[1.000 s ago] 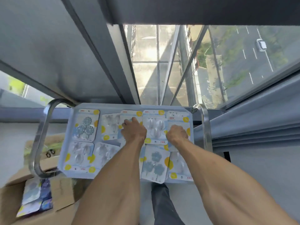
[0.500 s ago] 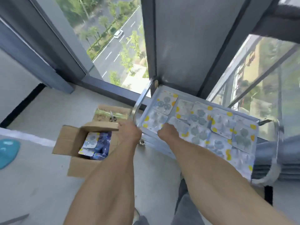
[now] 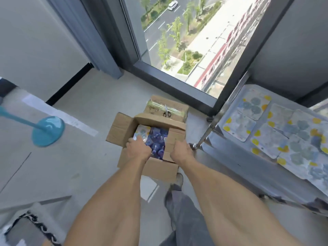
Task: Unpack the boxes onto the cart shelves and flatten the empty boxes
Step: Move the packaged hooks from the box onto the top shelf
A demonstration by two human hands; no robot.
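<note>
Both hands reached into the open box [image 3: 142, 137], left hand [image 3: 137, 148] on a blister card [image 3: 142, 133] with its grip hidden, right hand [image 3: 181, 150] loosely curled and empty, so a hasty grab risked spilling the slick cards onto the floor.

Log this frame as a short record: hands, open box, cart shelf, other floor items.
left hand: reaching into the open box, on a blister pack; grip unclear
right hand: over the box's right flap; fingers hidden
open box: on the floor, flaps up, packs still inside
cart shelf: top covered with blister packs
second box: behind the open one, scissors on top
lamp base: teal, left of the boxes
</note>
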